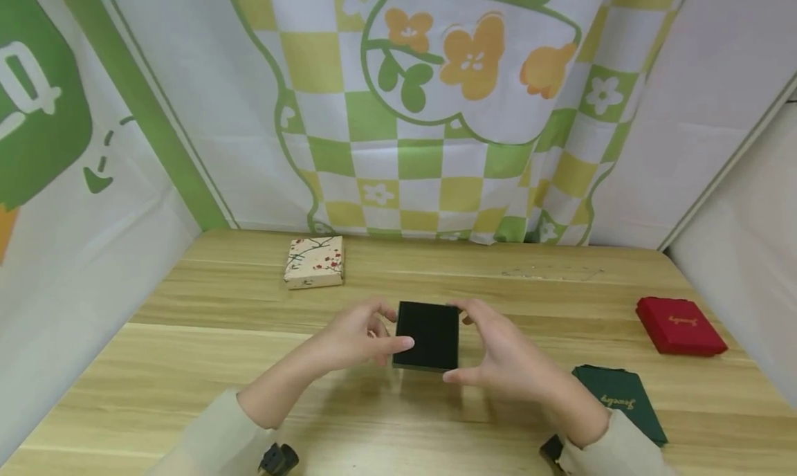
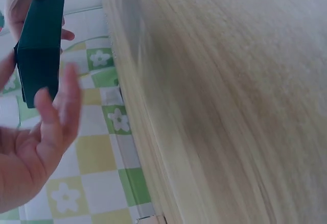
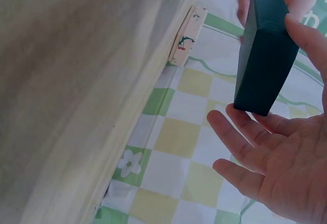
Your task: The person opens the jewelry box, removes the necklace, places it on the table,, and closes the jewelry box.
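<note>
Both hands hold a small square box (image 1: 427, 335) over the table; its top looks black in the head view and its sides dark green in the wrist views. My left hand (image 1: 358, 337) has its thumb on the box's top near the left edge, with the other fingers curled by that side. Gripping the right side, my right hand (image 1: 501, 348) sets its thumb at the near corner and its fingertips at the far one. In the right wrist view, fingertips of the right hand (image 3: 276, 163) meet the lower end of the box (image 3: 268, 55).
On the wooden table (image 1: 205, 365), a floral-patterned box (image 1: 315, 261) lies back left. Thin silvery strands (image 1: 526, 275) lie back right. A red box (image 1: 681, 326) and a flat dark green piece (image 1: 625, 400), both lettered in gold, are at the right. A checkered curtain (image 1: 436, 151) hangs behind.
</note>
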Demonstrator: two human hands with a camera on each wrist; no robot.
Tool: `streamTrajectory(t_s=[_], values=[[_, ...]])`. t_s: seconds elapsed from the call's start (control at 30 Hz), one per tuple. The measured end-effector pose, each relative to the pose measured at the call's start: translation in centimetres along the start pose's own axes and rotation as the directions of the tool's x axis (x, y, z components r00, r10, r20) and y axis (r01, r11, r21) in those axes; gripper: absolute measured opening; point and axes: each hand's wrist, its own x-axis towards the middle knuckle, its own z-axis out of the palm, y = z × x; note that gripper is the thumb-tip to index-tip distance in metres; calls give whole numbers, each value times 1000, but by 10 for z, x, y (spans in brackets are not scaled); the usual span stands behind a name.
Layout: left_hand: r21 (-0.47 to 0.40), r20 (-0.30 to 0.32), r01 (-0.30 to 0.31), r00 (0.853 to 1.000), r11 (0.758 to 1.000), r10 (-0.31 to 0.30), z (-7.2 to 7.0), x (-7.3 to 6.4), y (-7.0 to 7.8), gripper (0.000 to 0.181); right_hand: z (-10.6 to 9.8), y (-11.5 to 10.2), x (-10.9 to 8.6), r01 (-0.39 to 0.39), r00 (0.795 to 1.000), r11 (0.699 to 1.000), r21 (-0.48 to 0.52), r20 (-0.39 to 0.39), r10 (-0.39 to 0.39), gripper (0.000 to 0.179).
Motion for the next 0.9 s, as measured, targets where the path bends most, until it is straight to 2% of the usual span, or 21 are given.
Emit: streamTrajectory(t_s=[0.07,0.17,0.27,0.5,0.73,0.8,0.9], values=[[-21,61,18,998,1000,-17,-2,-1,0,59,-2,0,0,-8,1000,1000,4,-13,8,93],[-58,132,29,991,998,-21,-2,-1,1,55,-4,0,-1,-14,1000,1000,-6,-20,14,93],[-67,150,27,989,997,-16,-2,0,2,47,-4,1,-1,-13,1000,1000,-16,-17,13,92],[-53,120,54,992,997,-48,5,4,3,58,-6,0,-1,8,1000,999,-42,-25,-9,92],[-64,107,43,994,997,-36,9,7,3,39,-8,-3,-1,22,999,998,-63,-37,-24,91],[-54,95,47,995,997,-41,9,8,3,45,-8,-3,-1,25,999,998,-65,-36,-28,91],[-46,41,58,998,997,-56,6,11,4,58,-8,-2,-2,37,999,998,-58,-30,-39,92]])
